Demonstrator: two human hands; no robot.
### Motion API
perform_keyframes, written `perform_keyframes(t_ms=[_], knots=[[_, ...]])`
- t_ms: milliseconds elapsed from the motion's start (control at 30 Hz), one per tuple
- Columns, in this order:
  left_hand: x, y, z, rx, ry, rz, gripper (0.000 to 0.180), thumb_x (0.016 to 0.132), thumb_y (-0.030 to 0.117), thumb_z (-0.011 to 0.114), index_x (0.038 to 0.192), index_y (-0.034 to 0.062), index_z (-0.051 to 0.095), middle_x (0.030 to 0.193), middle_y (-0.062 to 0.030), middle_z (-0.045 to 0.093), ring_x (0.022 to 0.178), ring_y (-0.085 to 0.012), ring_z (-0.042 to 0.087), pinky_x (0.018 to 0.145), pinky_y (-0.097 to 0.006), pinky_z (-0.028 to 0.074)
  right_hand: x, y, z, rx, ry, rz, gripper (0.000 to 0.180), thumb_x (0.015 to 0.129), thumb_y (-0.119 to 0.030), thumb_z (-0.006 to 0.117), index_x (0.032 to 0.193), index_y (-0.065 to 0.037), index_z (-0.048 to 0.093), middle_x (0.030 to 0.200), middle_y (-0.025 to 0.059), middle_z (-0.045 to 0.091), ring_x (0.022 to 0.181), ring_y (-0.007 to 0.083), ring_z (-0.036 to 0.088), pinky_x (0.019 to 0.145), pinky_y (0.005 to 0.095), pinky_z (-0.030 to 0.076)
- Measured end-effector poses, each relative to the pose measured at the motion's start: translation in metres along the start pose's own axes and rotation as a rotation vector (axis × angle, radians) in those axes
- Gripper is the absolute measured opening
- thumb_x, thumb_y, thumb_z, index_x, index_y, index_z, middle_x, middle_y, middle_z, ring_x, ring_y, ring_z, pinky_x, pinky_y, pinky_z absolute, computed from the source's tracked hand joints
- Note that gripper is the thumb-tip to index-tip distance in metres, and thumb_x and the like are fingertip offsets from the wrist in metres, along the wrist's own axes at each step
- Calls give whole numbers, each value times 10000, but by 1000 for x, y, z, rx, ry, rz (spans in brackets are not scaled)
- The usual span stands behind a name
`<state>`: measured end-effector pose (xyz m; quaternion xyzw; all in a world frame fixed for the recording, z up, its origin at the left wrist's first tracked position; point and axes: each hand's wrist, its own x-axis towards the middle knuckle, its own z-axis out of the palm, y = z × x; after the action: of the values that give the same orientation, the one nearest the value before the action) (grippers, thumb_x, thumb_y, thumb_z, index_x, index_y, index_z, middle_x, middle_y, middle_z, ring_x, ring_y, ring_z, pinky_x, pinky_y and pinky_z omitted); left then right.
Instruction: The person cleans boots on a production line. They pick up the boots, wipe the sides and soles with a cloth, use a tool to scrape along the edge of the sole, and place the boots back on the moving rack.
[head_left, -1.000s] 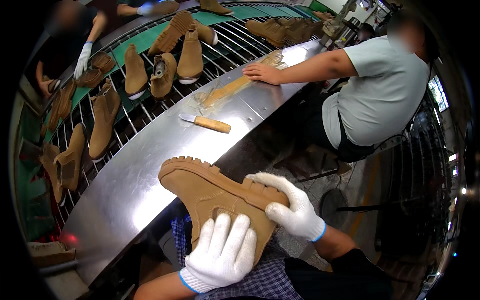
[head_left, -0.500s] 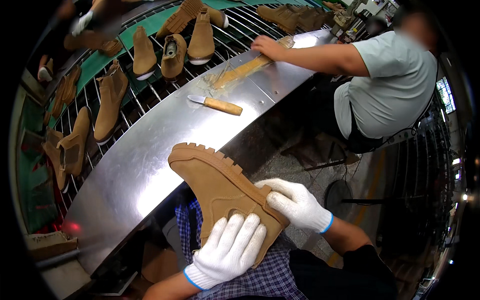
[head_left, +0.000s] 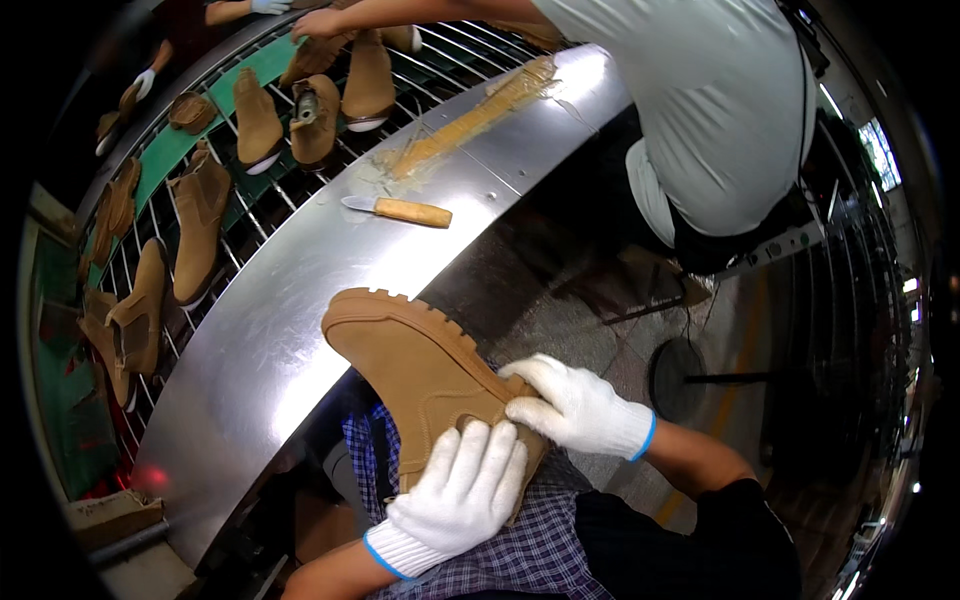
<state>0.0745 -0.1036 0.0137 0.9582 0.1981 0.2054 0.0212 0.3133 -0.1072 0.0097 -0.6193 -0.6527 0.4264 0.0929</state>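
A tan ankle boot (head_left: 410,370) lies on its side over my lap, its chunky sole facing up and right and its toe toward the metal bench. My left hand (head_left: 460,490), in a white knit glove with a blue cuff edge, presses its fingers along the boot's shaft; its thumb is hidden. At the heel, my right hand (head_left: 580,405), gloved alike, pinches the sole's edge with thumb and fingers. The heel end is partly covered by both gloves.
A wooden-handled knife (head_left: 412,212) lies on the curved metal bench (head_left: 250,340), near a strip of yellowish tape (head_left: 470,120). Beyond, tan boots (head_left: 203,225) stand on a barred rack. At right, a person (head_left: 700,110) in a pale shirt leans across toward the rack.
The person at right has leaned forward, arm now stretched over the rack to a shoe. My right hand has shifted slightly left along the heel. The bench appears a little further left.
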Motion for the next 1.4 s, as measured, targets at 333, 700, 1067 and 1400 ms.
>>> perform_keyframes(t_ms=[333, 700, 1067, 1400], knots=[[-16, -8, -26, -110, 68, -126, 274, 839, 183, 766, 1089, 73, 778, 1170, -143, 753, 1067, -326, 738, 925, -447, 615, -20, -4, 0, 250, -4, -206, 824, 1004, -428, 699, 1628, 10, 386, 1466, 269, 530, 1292, 408, 643, 1085, 484, 553], [-63, -3, -3, -72, 59, 36, 263, 901, 204, 735, 1120, 60, 767, 1210, -125, 750, 1059, -287, 734, 901, -407, 619, 11, -17, 28, 222, -52, 81, 440, 949, -393, 826, 1150, -28, 684, 1010, 120, 724, 965, 220, 704, 862, 361, 576], [-77, -7, 1, -69, 39, 84, 292, 903, 205, 711, 1143, 47, 766, 1266, -141, 743, 1143, -272, 725, 973, -385, 610, 104, -35, 4, 199, -112, -92, 588, 1105, -419, 514, 1490, 20, 577, 1408, 233, 679, 1318, 320, 655, 1144, 419, 498], [-68, -1, 13, 37, -68, 162, 356, 901, 256, 697, 1179, 42, 758, 1281, -148, 737, 1167, -300, 717, 1008, -413, 587, 129, -37, 7, 200, -317, -13, 687, 1139, -568, 390, 1432, 13, 611, 1287, 274, 717, 1199, 369, 703, 1045, 443, 541]])
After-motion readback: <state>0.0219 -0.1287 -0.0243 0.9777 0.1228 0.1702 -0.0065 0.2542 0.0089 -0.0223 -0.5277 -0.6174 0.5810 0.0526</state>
